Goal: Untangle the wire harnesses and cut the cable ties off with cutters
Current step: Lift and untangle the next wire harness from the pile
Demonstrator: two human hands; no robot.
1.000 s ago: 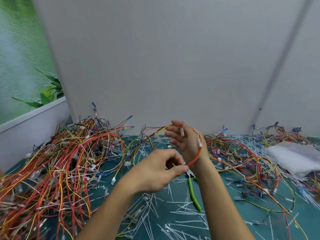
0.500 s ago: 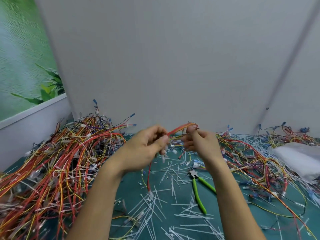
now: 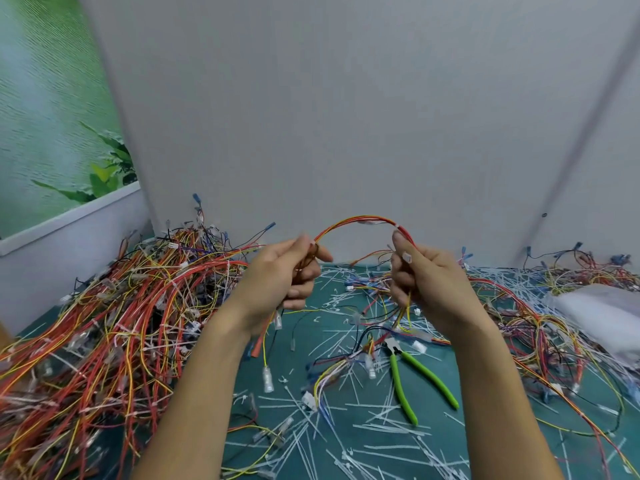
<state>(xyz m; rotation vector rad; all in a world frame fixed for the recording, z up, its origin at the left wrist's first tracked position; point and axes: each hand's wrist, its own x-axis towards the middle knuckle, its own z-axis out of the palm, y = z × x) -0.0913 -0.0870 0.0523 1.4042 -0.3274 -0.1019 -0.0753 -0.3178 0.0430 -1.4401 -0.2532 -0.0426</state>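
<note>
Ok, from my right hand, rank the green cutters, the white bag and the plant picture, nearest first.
1. Green cutters, lying just below the right hand.
2. White bag, off to the far right.
3. Plant picture, far left, at the back.

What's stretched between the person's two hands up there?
A bundle of red and orange wires arches from the left hand to the right hand, both gripping it; the head view shows this.

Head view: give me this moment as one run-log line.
left hand: grips wire harness | right hand: grips its other end | harness: arched between hands | cutters: lying unheld
</note>
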